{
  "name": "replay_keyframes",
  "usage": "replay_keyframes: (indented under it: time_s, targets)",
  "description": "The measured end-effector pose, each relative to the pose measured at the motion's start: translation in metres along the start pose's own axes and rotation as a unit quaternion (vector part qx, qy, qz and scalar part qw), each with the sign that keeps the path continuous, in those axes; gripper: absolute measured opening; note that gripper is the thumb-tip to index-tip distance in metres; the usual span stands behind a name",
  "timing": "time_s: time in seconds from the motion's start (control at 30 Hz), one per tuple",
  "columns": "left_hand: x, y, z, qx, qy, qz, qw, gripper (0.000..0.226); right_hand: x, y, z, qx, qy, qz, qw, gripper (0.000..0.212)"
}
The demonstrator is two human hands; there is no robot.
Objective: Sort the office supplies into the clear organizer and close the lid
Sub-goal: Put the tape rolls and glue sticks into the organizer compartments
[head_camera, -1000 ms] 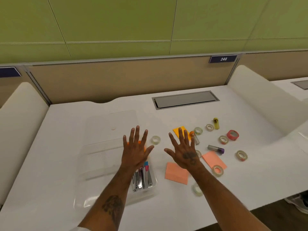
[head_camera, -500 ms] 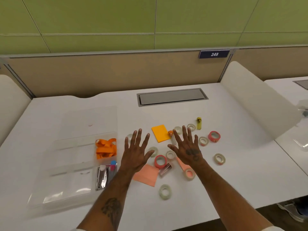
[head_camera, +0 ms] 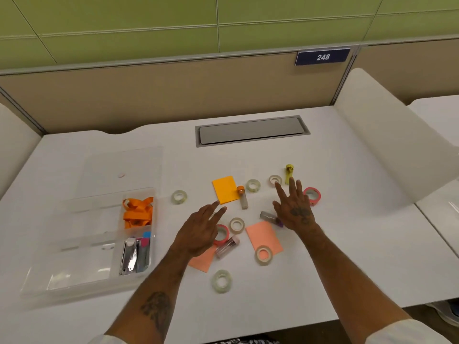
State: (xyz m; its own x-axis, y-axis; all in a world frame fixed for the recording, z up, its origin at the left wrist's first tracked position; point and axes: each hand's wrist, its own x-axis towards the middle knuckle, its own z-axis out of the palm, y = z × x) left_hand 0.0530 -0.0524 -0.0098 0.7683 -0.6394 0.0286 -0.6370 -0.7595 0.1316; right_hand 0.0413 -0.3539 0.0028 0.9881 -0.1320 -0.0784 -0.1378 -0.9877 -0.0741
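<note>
The clear organizer (head_camera: 82, 247) lies open at the left of the white desk, its lid (head_camera: 121, 170) folded back. One compartment holds orange ribbon (head_camera: 137, 211), another holds staplers and small coloured items (head_camera: 135, 254). Loose supplies are scattered in the middle: an orange sticky pad (head_camera: 224, 189), pink sticky pads (head_camera: 264, 238), several clear tape rolls (head_camera: 179, 196), pink tape rolls (head_camera: 312, 194), small tubes (head_camera: 226, 246) and a yellow item (head_camera: 288, 173). My left hand (head_camera: 198, 229) hovers open over a pink tape roll. My right hand (head_camera: 293, 204) is spread open above a tube, holding nothing.
A grey cable hatch (head_camera: 252, 131) is set into the desk at the back. White curved dividers (head_camera: 387, 140) rise on both sides, with a beige partition behind. The desk's front edge runs under my forearms.
The view has swung right, so the organizer now sits further left. Both hands have moved right, from over the organizer's edge to above the loose supplies. Neither has picked anything up.
</note>
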Motion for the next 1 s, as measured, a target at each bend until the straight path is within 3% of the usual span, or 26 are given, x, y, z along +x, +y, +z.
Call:
replay_keyframes:
  time_s: [0.1, 0.23, 0.4, 0.53, 0.73, 1.0]
  targets:
    - [-0.001, -0.001, 0.002, -0.036, -0.053, 0.008, 0.998, 0.068, 0.008, 0.025, 0.001, -0.003, -0.014, 0.036, 0.999, 0.065]
    - [-0.001, 0.001, 0.000, -0.075, -0.080, 0.001, 0.994, 0.064, 0.017, 0.046, -0.005, 0.032, -0.068, 0.086, 0.993, 0.069]
    - [-0.006, 0.004, -0.001, -0.076, -0.099, -0.018, 0.992, 0.066, 0.020, 0.064, -0.002, 0.052, -0.126, 0.090, 0.987, 0.059]
    - [-0.006, 0.003, -0.001, -0.026, -0.154, -0.004, 0.988, 0.074, 0.017, 0.069, -0.001, 0.025, -0.076, 0.077, 0.994, 0.052]
    - [-0.002, 0.006, -0.001, -0.007, -0.170, -0.007, 0.985, 0.066, 0.018, 0.069, -0.007, 0.028, -0.018, 0.097, 0.995, 0.043]
    - [0.008, 0.008, -0.007, -0.007, -0.140, -0.010, 0.990, 0.057, 0.017, 0.043, -0.018, 0.080, 0.092, 0.087, 0.989, 0.049]
